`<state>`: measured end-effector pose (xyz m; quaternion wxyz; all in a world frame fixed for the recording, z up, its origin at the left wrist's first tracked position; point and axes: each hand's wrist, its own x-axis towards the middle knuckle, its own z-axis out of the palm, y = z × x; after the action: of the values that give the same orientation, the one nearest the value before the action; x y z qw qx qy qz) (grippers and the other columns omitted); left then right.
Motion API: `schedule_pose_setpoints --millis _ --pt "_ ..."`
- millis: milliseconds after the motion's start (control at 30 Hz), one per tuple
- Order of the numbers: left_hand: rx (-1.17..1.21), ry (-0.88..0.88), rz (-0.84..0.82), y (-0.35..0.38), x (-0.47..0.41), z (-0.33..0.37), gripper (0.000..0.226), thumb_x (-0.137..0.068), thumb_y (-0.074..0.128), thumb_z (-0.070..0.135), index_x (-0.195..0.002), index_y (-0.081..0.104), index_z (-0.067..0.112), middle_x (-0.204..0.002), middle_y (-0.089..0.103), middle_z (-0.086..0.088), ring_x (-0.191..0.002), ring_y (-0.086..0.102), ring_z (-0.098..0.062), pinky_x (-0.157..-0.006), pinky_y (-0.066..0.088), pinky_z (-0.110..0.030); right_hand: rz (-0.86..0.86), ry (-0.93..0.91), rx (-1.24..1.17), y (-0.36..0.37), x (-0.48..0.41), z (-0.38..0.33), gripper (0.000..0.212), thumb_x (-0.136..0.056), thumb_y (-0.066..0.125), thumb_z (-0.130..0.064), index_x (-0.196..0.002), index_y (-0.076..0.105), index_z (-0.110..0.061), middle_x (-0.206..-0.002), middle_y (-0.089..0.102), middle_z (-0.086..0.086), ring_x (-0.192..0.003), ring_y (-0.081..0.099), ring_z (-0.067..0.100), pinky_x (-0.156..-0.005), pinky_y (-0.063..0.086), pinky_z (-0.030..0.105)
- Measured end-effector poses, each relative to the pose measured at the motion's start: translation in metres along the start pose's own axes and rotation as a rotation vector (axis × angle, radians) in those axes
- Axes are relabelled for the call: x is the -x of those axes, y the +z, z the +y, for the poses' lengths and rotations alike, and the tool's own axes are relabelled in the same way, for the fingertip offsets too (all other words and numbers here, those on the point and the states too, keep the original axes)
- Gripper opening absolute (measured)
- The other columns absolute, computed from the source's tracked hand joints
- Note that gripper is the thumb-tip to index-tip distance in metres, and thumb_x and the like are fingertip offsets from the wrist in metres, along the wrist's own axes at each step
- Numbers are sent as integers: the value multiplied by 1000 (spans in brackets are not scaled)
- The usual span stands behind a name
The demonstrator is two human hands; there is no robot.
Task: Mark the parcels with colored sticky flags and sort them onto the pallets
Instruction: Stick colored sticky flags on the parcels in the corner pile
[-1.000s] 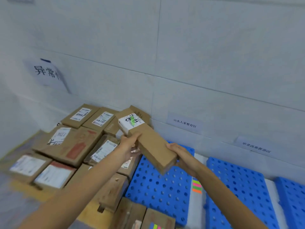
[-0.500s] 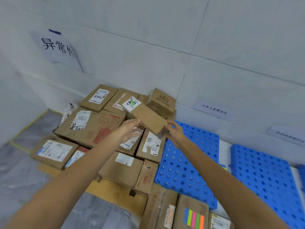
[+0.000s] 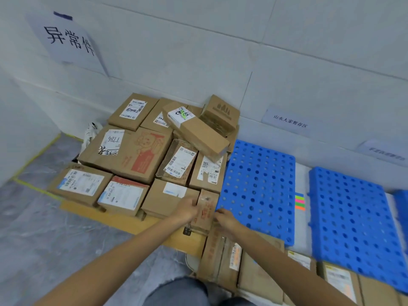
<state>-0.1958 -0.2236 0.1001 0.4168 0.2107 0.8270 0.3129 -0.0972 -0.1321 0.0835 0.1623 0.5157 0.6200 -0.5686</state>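
Note:
A long brown parcel with a green sticky flag on its white label lies tilted on top of the parcel pile in the corner, with no hand on it. Lower down, a narrow brown parcel with red print stands at the pile's front right edge. My left hand grips its left side. My right hand holds its right side, fingers at its lower edge. A pad of colored sticky flags lies between the two blue pallets.
A bare blue perforated pallet lies right of the pile and a second one further right. More parcels lie on the floor near my legs. Paper signs hang on the white wall. Grey floor lies at left.
Both hands let go of the long flagged parcel, which now rests on the pile. They dropped down and toward me to the narrow red-printed parcel. My view tilted downward.

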Motion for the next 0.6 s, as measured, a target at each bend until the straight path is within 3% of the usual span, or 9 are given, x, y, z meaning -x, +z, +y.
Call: schedule_pose_setpoints --millis 100,233,300,367,433,500,600 --pt "44 -23 -28 7 7 1 28 -88 45 -5 -102 57 16 -82 58 1 -71 55 -15 -54 45 -20 17 -5 -150 7 11 1 36 -99 44 -26 -119 56 2 -118 61 18 -108 59 33 -87 52 37" --pt "200 -44 13 5 12 7 31 -91 41 -9 -110 58 7 -86 63 3 -81 61 -6 -62 46 -18 31 -27 -241 -3 25 3 34 -97 47 -31 -116 56 -4 -120 60 14 -109 59 30 -83 54 39" --pt "201 19 6 5 19 14 39 -91 39 -10 -123 57 4 -106 64 -5 -104 60 -16 -75 46 -17 24 -20 -292 -11 32 5 36 -96 49 -33 -120 51 -6 -121 56 11 -112 56 30 -79 54 37" --pt "151 121 -19 10 28 23 45 -91 38 -11 -130 53 8 -123 56 -7 -118 52 -23 -80 44 -16 -1 -22 -367 -18 37 8 34 -91 55 -36 -114 45 -12 -116 53 8 -111 57 31 -83 55 43" --pt "139 220 -25 21 34 31 49 -89 40 -12 -130 51 12 -133 48 -10 -125 47 -23 -87 46 -19 8 -56 -393 -25 38 12 46 -81 66 -44 -108 42 -15 -114 54 7 -108 59 29 -87 54 46" --pt "97 303 -9 34 37 35 51 -88 41 -13 -128 52 17 -133 43 -8 -127 40 -17 -95 39 -18 61 -99 -356 -36 37 21 65 -70 74 -49 -115 42 -13 -118 56 7 -109 58 24 -92 51 45" --pt "95 347 -68 52 41 45 53 -88 40 -12 -122 56 25 -130 44 -1 -121 40 -11 -85 36 -13 115 -134 -382 -64 40 42 69 -78 72 -35 -129 31 -15 -122 53 5 -110 57 23 -95 49 42"
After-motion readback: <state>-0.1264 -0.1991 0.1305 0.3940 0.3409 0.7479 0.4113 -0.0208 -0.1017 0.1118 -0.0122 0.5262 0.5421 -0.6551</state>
